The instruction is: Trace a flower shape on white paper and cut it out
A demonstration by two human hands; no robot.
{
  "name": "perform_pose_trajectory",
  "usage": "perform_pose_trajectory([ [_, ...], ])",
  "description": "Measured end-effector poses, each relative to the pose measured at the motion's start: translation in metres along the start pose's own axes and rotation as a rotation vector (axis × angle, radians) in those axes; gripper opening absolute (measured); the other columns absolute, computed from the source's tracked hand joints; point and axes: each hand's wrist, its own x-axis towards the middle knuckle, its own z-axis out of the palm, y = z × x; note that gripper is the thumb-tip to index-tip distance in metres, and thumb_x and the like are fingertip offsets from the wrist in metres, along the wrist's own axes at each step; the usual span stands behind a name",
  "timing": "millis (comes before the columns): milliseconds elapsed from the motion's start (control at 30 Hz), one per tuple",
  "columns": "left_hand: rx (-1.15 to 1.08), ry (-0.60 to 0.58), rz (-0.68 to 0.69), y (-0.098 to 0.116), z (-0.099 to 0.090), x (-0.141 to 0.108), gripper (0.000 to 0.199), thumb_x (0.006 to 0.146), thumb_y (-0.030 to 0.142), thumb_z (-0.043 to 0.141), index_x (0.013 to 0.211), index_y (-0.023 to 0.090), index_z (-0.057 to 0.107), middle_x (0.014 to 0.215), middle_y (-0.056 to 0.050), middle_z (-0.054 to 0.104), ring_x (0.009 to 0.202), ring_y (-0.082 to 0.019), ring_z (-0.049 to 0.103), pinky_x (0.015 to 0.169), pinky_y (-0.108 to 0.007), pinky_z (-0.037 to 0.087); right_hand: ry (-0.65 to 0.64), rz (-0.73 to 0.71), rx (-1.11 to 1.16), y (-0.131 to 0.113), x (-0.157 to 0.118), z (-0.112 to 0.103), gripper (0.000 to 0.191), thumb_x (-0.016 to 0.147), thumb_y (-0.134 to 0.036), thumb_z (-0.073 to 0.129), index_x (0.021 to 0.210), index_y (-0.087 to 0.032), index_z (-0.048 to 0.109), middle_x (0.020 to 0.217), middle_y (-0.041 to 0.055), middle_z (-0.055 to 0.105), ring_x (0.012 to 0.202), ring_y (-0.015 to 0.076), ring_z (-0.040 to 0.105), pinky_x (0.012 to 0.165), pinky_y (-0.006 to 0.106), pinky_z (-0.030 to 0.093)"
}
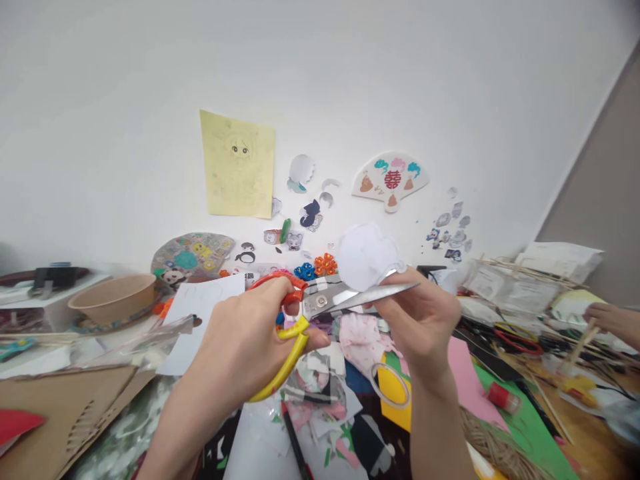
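My left hand [255, 340] is closed around the handles of a pair of scissors [321, 301], one handle red and the other yellow. Their blades are spread and point right. Between the fingers of my right hand [420, 310] is a white paper cutout [367, 257] with a wavy edge, held up in front of the wall. The blades cross the lower edge of the paper, close to my right fingers. Whether they touch the paper I cannot tell. Paper scraps and patterned fabric [363, 333] lie below my hands.
A brown bowl [115, 300] and cardboard [75, 413] are at left. A black pen [295, 440] lies on white paper below. Twine [500, 447], a green sheet [525, 420] and a tape roll [390, 385] sit right. Another person's hand [613, 323] holds sticks at far right.
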Motion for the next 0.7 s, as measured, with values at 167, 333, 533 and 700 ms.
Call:
perform_pose_trajectory([
  [167,-0.006,0.003,0.029,-0.0017,0.0034,-0.0005,0.028,0.081,0.050,0.061,0.084,0.024,0.053,0.072,0.002,0.061,0.060,-0.019,0.049,0.059,-0.028,0.028,-0.016,0.006,-0.051,-0.0029,0.0017,0.0000,0.012,0.085,-0.011,0.069,0.077,-0.019,0.072,0.074,0.0032,0.068,0.070,0.0176,0.064,0.065,0.032,0.052],
  [333,-0.051,-0.009,0.061,-0.0056,0.0084,0.0013,0.031,0.084,0.053,0.060,0.080,0.024,0.048,0.065,0.004,0.057,0.058,-0.017,0.049,0.057,-0.027,0.028,-0.027,-0.001,-0.048,-0.0034,0.0021,-0.0002,0.012,0.085,-0.010,0.069,0.080,-0.020,0.072,0.073,0.0018,0.065,0.069,0.0163,0.062,0.064,0.030,0.050],
  [533,-0.043,-0.004,0.091,-0.0086,0.0097,0.0007,0.031,0.086,0.051,0.058,0.078,0.024,0.046,0.064,0.004,0.054,0.057,-0.016,0.047,0.058,-0.027,0.027,-0.023,0.006,-0.070,-0.0027,0.0015,0.0002,0.011,0.084,-0.012,0.069,0.078,-0.020,0.071,0.071,0.0014,0.063,0.067,0.0170,0.060,0.063,0.032,0.048],
  [700,-0.028,-0.018,0.096,-0.0093,0.0092,-0.0001,0.029,0.087,0.051,0.056,0.080,0.024,0.047,0.062,0.005,0.052,0.054,-0.016,0.043,0.058,-0.028,0.026,0.000,0.022,-0.097,-0.0030,0.0012,0.0015,0.010,0.083,-0.013,0.070,0.076,-0.021,0.072,0.069,0.0010,0.061,0.065,0.0165,0.056,0.060,0.031,0.045],
])
